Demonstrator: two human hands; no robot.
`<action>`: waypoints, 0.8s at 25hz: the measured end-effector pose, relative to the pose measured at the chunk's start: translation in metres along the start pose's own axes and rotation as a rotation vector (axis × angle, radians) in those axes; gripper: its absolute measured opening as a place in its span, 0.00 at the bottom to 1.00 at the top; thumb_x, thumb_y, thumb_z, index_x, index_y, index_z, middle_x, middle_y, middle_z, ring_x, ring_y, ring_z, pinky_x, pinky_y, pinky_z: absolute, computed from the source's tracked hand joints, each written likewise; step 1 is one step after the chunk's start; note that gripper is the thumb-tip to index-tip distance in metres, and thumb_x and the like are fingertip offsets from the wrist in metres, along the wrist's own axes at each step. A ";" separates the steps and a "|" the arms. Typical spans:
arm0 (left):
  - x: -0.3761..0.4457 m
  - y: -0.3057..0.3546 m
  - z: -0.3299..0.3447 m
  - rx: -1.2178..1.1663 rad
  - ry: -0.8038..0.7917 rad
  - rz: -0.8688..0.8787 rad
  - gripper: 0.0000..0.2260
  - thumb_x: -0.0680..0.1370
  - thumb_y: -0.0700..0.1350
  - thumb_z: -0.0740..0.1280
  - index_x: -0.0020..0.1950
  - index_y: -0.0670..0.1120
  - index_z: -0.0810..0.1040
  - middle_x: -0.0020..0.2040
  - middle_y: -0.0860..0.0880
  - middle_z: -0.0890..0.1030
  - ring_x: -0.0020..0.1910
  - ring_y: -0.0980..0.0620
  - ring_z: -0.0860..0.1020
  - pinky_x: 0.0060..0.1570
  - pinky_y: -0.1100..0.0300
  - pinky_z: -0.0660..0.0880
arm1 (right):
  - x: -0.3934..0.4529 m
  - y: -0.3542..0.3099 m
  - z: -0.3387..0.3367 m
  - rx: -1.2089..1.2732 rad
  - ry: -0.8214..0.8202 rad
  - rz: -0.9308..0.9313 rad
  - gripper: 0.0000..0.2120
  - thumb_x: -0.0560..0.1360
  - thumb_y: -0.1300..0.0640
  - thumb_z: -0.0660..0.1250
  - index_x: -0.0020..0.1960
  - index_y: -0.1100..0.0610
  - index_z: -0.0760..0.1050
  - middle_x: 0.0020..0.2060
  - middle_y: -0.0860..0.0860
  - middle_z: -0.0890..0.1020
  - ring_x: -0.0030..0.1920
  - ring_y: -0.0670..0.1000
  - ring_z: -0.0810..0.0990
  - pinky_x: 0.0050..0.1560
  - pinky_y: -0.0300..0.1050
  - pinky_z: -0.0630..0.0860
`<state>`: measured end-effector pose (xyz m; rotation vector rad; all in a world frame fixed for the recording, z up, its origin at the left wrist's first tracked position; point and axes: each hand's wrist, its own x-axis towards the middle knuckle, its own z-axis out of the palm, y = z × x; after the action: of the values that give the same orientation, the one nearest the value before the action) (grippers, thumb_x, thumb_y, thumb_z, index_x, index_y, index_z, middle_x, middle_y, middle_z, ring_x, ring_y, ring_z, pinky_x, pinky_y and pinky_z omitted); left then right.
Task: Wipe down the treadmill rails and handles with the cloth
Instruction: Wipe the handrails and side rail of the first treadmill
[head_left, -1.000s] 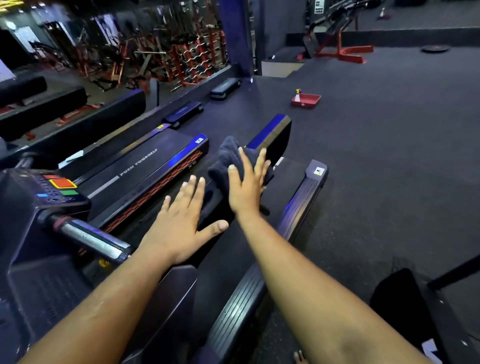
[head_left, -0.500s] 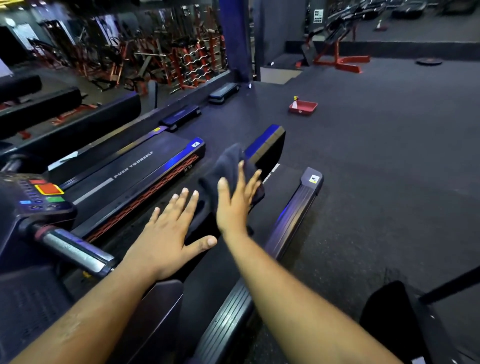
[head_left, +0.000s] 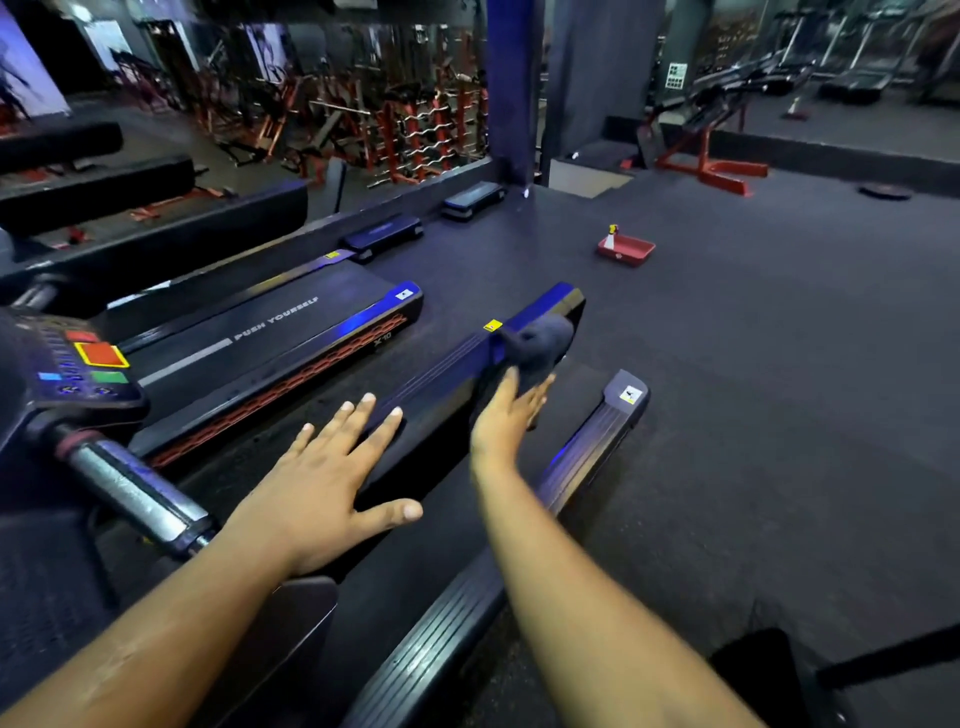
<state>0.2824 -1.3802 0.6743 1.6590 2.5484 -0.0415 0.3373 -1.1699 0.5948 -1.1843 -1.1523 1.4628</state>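
A dark grey cloth (head_left: 537, 345) lies bunched over the far end of the treadmill's left side rail (head_left: 441, 379), near its blue end cap. My right hand (head_left: 506, 418) presses straight fingers against the near side of the cloth. My left hand (head_left: 332, 483) rests flat with spread fingers on the same rail, closer to me. The right side rail (head_left: 587, 457) runs alongside, past my right forearm. A chrome and black handle (head_left: 130, 493) sticks out at the left below the console (head_left: 72, 369).
A second treadmill (head_left: 270, 338) marked "PUSH YOURSELF" stands to the left. A red tray (head_left: 626, 250) with a spray bottle sits on the dark rubber floor ahead. Step platforms (head_left: 382, 234), a blue pillar (head_left: 511, 88) and red racks stand further back.
My right hand has pushed the cloth farther along the left rail to its far end. My left hand has stayed flat on the rail. The view has shifted slightly.
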 end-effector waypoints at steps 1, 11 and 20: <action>0.001 0.000 -0.002 -0.002 0.003 0.001 0.45 0.63 0.84 0.36 0.75 0.66 0.31 0.78 0.54 0.31 0.78 0.54 0.34 0.78 0.49 0.42 | -0.028 0.010 0.001 -0.001 -0.070 -0.073 0.39 0.78 0.41 0.54 0.81 0.56 0.42 0.81 0.52 0.45 0.80 0.51 0.43 0.79 0.50 0.43; 0.000 0.004 -0.002 0.015 -0.006 -0.019 0.47 0.64 0.84 0.39 0.77 0.63 0.33 0.80 0.53 0.34 0.79 0.54 0.35 0.79 0.47 0.43 | 0.083 -0.073 -0.023 -0.913 -0.168 -0.469 0.34 0.80 0.45 0.58 0.80 0.59 0.53 0.81 0.54 0.51 0.80 0.56 0.44 0.75 0.69 0.43; -0.008 0.008 -0.007 0.086 0.026 -0.053 0.48 0.65 0.81 0.36 0.80 0.57 0.36 0.80 0.50 0.34 0.80 0.52 0.37 0.78 0.41 0.40 | 0.078 -0.086 -0.029 -1.126 -0.446 -0.724 0.27 0.81 0.42 0.53 0.78 0.51 0.61 0.75 0.51 0.68 0.78 0.53 0.57 0.76 0.66 0.44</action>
<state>0.2925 -1.3838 0.6820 1.6310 2.6444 -0.1362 0.3631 -1.0765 0.6652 -0.8999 -2.5566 0.4413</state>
